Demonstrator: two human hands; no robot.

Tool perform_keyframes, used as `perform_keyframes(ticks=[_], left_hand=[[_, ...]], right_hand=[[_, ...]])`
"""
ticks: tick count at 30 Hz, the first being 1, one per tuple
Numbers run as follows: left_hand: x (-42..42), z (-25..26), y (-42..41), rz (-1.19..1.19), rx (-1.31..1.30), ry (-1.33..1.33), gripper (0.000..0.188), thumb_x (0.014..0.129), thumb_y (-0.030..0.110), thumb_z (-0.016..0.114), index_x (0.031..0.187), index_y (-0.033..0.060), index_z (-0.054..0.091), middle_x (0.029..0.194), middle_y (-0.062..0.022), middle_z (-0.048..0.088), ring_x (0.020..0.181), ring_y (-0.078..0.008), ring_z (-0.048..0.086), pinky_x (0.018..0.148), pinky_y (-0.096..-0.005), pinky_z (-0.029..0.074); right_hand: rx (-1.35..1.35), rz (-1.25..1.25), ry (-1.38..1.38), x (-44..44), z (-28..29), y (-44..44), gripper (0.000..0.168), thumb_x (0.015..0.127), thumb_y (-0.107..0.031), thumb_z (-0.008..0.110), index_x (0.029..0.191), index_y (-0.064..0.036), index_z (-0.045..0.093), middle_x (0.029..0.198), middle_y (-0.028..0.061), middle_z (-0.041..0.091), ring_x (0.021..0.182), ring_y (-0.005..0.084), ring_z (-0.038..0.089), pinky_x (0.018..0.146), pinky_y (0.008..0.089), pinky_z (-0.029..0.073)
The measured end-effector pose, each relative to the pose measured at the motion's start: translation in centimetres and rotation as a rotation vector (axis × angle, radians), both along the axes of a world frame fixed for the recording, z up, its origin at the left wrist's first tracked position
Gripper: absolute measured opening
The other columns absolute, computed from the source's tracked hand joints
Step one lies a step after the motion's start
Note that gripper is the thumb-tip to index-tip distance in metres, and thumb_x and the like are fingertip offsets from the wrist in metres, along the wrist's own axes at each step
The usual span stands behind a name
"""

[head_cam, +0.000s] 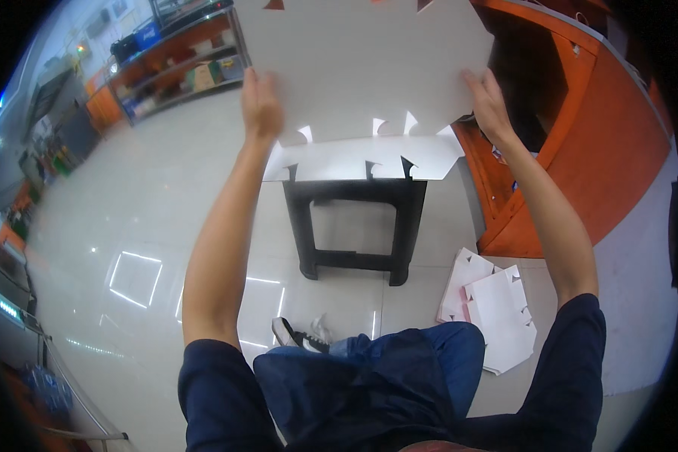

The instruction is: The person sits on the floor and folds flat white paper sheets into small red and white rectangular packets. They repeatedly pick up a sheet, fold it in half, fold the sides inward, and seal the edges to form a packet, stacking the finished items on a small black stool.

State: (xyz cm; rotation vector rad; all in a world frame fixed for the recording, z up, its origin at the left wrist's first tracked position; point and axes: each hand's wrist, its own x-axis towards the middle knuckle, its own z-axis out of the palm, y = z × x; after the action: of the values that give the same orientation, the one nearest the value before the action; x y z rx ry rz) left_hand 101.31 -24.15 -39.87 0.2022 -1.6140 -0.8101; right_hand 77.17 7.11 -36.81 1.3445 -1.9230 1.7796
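Both hands hold up a large pale die-cut cardboard sheet with notches along its edges. My left hand grips its left edge, and my right hand has the right edge, slightly blurred. Below it, a second white notched cardboard sheet lies flat on top of a black plastic stool. The raised sheet hides the far part of the lower one. How far apart the two sheets are is hard to tell.
Several notched white cardboard pieces lie on the tiled floor at the lower right. An orange cabinet stands close on the right. Metal shelving with goods is at the far left. A metal rail runs at the lower left.
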Motion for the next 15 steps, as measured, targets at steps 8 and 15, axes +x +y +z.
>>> perform_keyframes(ticks=[8,15], left_hand=[[0.2,1.5,2.6,0.057,-0.09,-0.027,0.044,0.102,0.029,0.045,0.125,-0.0069,0.054,0.119,-0.0302,0.063,0.113,-0.0441,0.059,0.1,-0.0461,0.042],[6.6,6.8,3.9,-0.129,0.077,-0.385,0.04,0.099,0.03,0.051,0.114,-0.0062,0.059,0.096,-0.0185,0.066,0.092,-0.0293,0.063,0.086,-0.0405,0.05]], right_hand=[[-0.055,-0.078,0.087,-0.1,-0.4,0.0,0.04,0.103,-0.029,0.053,0.126,0.004,0.053,0.12,0.0153,0.064,0.109,0.0207,0.06,0.098,0.0342,0.045],[0.291,0.113,-0.188,-0.2,5.3,1.5,0.042,0.101,-0.029,0.053,0.12,0.008,0.059,0.102,0.0126,0.068,0.088,0.0177,0.066,0.077,0.0338,0.053]])
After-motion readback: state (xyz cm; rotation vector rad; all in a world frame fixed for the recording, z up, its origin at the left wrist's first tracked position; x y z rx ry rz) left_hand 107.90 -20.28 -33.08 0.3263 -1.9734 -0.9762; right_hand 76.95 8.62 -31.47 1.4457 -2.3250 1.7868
